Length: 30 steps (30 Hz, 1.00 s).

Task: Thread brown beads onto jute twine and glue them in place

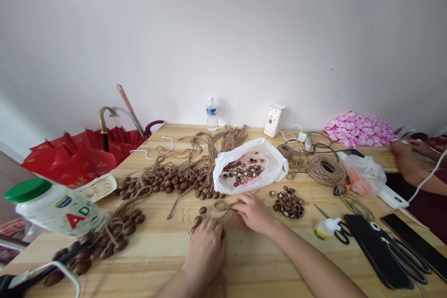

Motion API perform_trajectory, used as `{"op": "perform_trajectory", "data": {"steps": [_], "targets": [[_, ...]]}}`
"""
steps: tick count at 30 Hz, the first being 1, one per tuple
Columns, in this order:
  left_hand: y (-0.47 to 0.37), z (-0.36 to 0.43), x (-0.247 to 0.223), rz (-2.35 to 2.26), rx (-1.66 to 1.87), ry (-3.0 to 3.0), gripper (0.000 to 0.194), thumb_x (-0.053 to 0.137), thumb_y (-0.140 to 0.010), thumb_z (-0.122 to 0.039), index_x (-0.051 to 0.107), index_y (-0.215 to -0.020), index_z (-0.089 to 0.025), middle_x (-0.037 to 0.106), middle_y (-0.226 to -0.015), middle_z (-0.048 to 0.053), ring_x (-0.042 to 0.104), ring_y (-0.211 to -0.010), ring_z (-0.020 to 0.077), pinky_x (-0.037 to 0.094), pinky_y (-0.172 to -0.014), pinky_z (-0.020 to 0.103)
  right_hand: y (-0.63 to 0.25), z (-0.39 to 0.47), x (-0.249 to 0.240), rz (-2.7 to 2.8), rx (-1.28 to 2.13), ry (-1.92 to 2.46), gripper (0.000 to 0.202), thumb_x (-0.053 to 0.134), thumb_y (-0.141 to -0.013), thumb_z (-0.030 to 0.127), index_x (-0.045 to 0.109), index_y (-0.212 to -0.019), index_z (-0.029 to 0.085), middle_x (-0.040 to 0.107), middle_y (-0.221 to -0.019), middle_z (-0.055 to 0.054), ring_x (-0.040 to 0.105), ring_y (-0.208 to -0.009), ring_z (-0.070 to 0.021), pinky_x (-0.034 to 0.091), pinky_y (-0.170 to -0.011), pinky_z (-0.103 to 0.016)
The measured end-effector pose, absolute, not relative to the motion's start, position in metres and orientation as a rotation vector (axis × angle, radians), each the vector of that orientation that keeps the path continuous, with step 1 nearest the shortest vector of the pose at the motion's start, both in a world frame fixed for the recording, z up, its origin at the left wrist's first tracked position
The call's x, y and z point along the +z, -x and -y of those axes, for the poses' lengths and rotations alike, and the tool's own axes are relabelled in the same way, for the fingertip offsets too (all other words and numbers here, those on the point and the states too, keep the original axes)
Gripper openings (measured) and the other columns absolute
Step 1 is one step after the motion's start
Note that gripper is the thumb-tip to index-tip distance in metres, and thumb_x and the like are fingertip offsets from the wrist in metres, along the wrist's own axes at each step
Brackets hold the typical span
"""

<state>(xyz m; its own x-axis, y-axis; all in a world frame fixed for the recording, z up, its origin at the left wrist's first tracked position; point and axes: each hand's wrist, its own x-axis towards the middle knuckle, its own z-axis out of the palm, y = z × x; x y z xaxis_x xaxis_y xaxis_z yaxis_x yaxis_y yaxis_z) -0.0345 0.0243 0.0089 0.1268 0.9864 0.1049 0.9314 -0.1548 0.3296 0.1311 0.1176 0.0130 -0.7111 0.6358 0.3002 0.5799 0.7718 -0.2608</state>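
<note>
My left hand [206,244] is curled down over several round brown nuts [198,220] at the table's front middle; they peek out around its fingers. Beside it, my right hand [253,213] pinches a braided twine cord [223,206] whose looped end lies to the left of the fingers. Just behind the hands rests a white plastic bag [218,181], open at the top, with brown half shells inside. A small heap of half shells [289,202] sits to the right. Bunches of nuts tied on twine [174,178] spread across the left.
On the left stand a green-lidded white jar [66,209] and red umbrellas [80,153]. Toward the right are a twine coil [324,170], a glue bottle [324,229], scissors [401,251] and a black phone [377,251]. A water bottle [211,115] is at the back. Another person's arm [415,167] reaches in.
</note>
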Motion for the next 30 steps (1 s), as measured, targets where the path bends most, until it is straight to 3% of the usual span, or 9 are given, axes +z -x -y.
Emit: {"op": "perform_trajectory", "data": {"steps": [9, 16, 20, 23, 26, 30], "targets": [[0.041, -0.024, 0.017, -2.117, 0.345, -2.355, 0.018, 0.047, -0.073, -0.014, 0.065, -0.076, -0.016, 0.061, -0.086, 0.012, 0.05, -0.088, 0.0279, 0.035, -0.076, 0.038, -0.142, -0.113, 0.006, 2.553, 0.101, 1.306, 0.018, 0.051, -0.084, 0.015, 0.068, -0.083, 0.02, 0.058, -0.08, -0.006, 0.057, -0.076, -0.0185, 0.044, -0.066, -0.027], [0.048, -0.023, 0.024, -2.219, 0.207, -2.443, 0.021, 0.046, -0.072, -0.011, 0.067, -0.075, -0.015, 0.06, -0.087, 0.015, 0.049, -0.086, 0.0299, 0.034, -0.073, 0.04, -0.142, -0.103, 0.009, 2.521, 0.135, 1.338, 0.015, 0.053, -0.082, 0.016, 0.064, -0.093, 0.019, 0.058, -0.089, -0.007, 0.055, -0.087, -0.0213, 0.045, -0.075, -0.03], [0.047, -0.021, 0.022, -2.237, 0.229, -2.46, 0.022, 0.044, -0.072, -0.01, 0.065, -0.077, -0.015, 0.06, -0.089, 0.015, 0.049, -0.086, 0.0297, 0.035, -0.073, 0.04, -0.149, -0.085, 0.013, 2.515, 0.147, 1.287, 0.025, 0.059, -0.077, 0.014, 0.058, -0.102, 0.017, 0.055, -0.101, -0.01, 0.052, -0.094, -0.0233, 0.045, -0.082, -0.035], [0.044, -0.02, 0.021, -2.255, 0.316, -2.428, 0.022, 0.045, -0.072, -0.01, 0.064, -0.082, -0.013, 0.059, -0.091, 0.015, 0.048, -0.087, 0.0297, 0.037, -0.076, 0.04, -0.161, -0.074, 0.019, 2.5, 0.112, 1.253, 0.029, 0.059, -0.075, 0.014, 0.056, -0.104, 0.018, 0.052, -0.108, -0.011, 0.05, -0.097, -0.0244, 0.044, -0.084, -0.037], [0.04, -0.019, 0.019, -2.265, 0.487, -2.396, 0.024, 0.045, -0.073, -0.011, 0.063, -0.089, -0.011, 0.058, -0.095, 0.017, 0.049, -0.088, 0.0299, 0.038, -0.079, 0.041, -0.181, -0.077, 0.031, 2.384, 0.042, 1.356, 0.023, 0.055, -0.075, 0.009, 0.059, -0.096, 0.019, 0.053, -0.1, -0.01, 0.051, -0.091, -0.0233, 0.045, -0.081, -0.036], [0.034, -0.016, 0.015, -2.125, 0.911, -2.463, 0.032, 0.049, -0.077, -0.017, 0.056, -0.107, -0.008, 0.053, -0.113, 0.022, 0.046, -0.105, 0.0341, 0.037, -0.088, 0.047, -0.215, -0.096, 0.045, 2.16, -0.074, 1.624, 0.027, 0.05, -0.073, 0.001, 0.062, -0.091, 0.017, 0.056, -0.093, -0.012, 0.052, -0.09, -0.0255, 0.045, -0.079, -0.037]]}}
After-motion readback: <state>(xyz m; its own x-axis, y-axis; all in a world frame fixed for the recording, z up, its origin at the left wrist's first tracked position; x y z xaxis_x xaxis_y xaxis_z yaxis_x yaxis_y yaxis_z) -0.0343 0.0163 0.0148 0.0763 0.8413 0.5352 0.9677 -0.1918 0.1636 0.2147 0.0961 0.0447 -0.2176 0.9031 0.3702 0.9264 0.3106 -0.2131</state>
